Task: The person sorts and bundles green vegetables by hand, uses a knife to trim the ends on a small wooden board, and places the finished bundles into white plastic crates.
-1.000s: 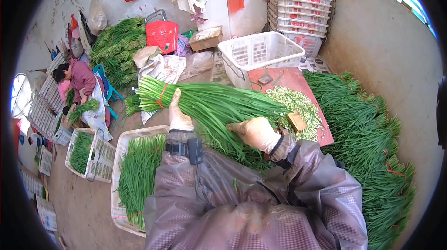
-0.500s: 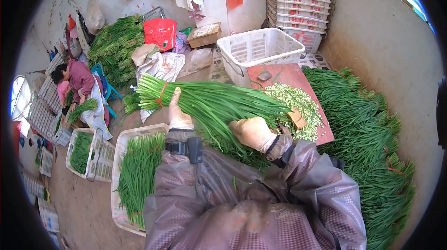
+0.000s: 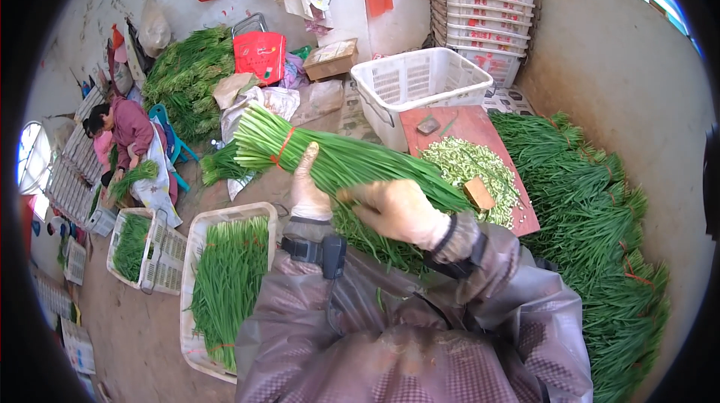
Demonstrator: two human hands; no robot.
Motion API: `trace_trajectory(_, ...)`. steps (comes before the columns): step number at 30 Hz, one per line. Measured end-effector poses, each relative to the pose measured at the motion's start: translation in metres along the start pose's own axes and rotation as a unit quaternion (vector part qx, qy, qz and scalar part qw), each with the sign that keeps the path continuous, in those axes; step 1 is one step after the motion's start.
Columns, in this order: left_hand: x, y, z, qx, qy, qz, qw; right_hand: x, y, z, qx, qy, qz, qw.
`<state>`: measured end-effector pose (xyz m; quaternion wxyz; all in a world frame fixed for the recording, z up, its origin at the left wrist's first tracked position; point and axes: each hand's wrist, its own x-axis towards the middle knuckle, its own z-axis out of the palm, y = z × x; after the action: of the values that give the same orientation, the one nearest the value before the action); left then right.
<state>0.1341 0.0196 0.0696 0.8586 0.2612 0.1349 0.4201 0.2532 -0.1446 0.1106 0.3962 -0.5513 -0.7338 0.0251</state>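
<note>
A thick bunch of green garlic chives [image 3: 375, 161], tied near its pale cut ends with an orange band [image 3: 283, 146], lies slantwise before me. My left hand [image 3: 307, 191], in a pale glove, is closed around the bunch just behind the band, thumb on top. Over the leaves at the bunch's near side is my right hand [image 3: 405, 212], gloved too, its fingers bent and smeared by motion; whether they pinch a leaf is unclear. Beyond them, a reddish board [image 3: 420, 119] carries chopped pale stem ends [image 3: 469, 163], a tan wooden block [image 3: 478, 194] and a small dark block [image 3: 428, 125].
Tied chives [image 3: 585, 215] are heaped along the right wall. A white crate [image 3: 187, 328] of chives stands at my left, another white crate [image 3: 367, 103] behind the board. Stacked crates [image 3: 487, 20] rise at the back. At far left a person [image 3: 135, 125] handles greens.
The bunch and my left hand have shifted slightly right. My right hand has moved left and up across the leaves, closer to my left hand.
</note>
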Motion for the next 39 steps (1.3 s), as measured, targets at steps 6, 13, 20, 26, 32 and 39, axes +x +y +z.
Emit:
trace_trajectory(6, 0.005, -0.019, 0.005, 0.005, 0.018, 0.049, 0.999, 0.017, 0.030, 0.015, -0.244, 0.093, -0.073, 0.962)
trace_trajectory(13, -0.004, -0.019, 0.009, -0.022, -0.018, 0.024, 0.999, 0.016, 0.030, 0.008, -0.134, 0.029, -0.046, 0.989)
trace_trajectory(20, -0.014, -0.026, 0.022, 0.014, -0.023, 0.016, 1.000, 0.015, 0.025, -0.002, 0.337, 0.034, 0.191, 0.921)
trace_trajectory(26, -0.004, -0.029, 0.015, 0.010, -0.044, 0.003, 0.999, 0.013, 0.045, -0.001, 0.358, 0.080, -0.003, 0.930)
trace_trajectory(32, -0.002, -0.020, 0.007, -0.014, -0.029, -0.017, 0.999, -0.001, 0.023, -0.027, 0.441, -0.327, 0.114, 0.828)
trace_trajectory(39, 0.006, -0.006, -0.003, 0.017, -0.012, 0.033, 0.999, -0.043, 0.024, -0.054, 0.265, -0.229, 0.022, 0.936)
